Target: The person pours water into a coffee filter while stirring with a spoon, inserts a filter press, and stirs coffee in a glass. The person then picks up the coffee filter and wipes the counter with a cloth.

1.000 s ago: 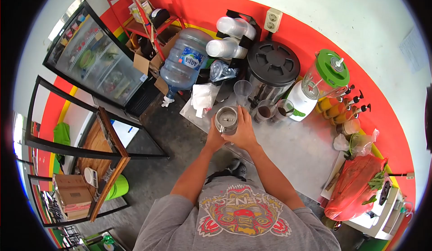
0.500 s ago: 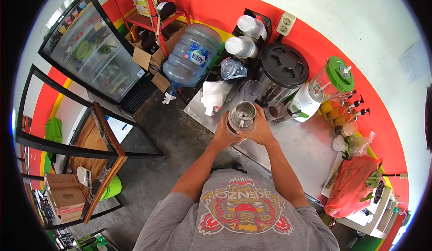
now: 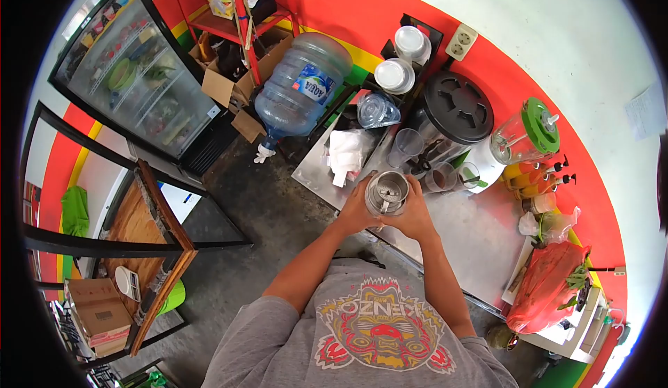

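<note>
Between both palms, in front of my chest, is a round silvery metal vessel (image 3: 387, 193) with a smaller metal piece showing inside its rim. Its exact kind is hard to make out. My left hand (image 3: 356, 210) wraps around its left side, and my right hand (image 3: 415, 214) closes on the right side. The vessel's lower part is hidden by my fingers. Just beyond it stand a clear plastic cup (image 3: 405, 148) and two smaller cups with dark contents, one of them a glass (image 3: 441, 177). White tissue or plastic (image 3: 345, 153) lies to the left.
Along the metal counter (image 3: 459, 245) stand a black-lidded dispenser (image 3: 456, 109), a green-lidded blender (image 3: 532, 134), pump bottles (image 3: 539, 176) and a red plastic bag (image 3: 550, 287). A large water bottle (image 3: 299, 89) rests at the back left. A wooden table (image 3: 142, 228) is on the left.
The view has shifted slightly, so the counter items appear a little further right and lower. Both hands still hold the metal vessel, now lower in the picture.
</note>
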Available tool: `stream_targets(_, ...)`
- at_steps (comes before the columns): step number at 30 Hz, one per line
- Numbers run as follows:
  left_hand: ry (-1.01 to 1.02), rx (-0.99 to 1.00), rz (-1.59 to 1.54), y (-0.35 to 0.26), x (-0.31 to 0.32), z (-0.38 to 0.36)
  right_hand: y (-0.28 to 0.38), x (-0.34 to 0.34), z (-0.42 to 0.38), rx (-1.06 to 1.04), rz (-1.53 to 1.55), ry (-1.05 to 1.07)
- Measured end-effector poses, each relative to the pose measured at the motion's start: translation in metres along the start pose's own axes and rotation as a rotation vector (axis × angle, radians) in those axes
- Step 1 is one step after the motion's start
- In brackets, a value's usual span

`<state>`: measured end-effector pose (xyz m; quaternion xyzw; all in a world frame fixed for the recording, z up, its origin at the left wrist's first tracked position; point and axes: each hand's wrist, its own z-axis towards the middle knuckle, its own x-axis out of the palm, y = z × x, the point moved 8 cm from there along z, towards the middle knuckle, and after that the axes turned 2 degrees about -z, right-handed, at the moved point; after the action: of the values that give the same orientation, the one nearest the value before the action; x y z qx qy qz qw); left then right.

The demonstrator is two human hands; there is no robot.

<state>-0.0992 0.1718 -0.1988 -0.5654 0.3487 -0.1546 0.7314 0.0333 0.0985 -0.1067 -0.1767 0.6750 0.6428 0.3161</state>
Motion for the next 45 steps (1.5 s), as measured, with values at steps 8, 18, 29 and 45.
stream_targets(8,-0.035,0.039,-0.079,-0.005,0.0,0.002,-0.006,0.013,-0.008,-0.005,-0.013,-0.121)
stream_targets(18,-0.061,0.071,-0.082,0.002,0.006,-0.004,0.0,0.033,-0.024,0.079,-0.082,-0.389)
stream_targets(29,-0.029,0.082,-0.128,-0.006,-0.001,0.0,-0.005,0.004,-0.007,0.025,-0.027,-0.066)
stream_targets(45,-0.08,0.004,-0.21,0.001,0.007,-0.004,-0.004,0.011,-0.032,0.133,0.015,-0.353)
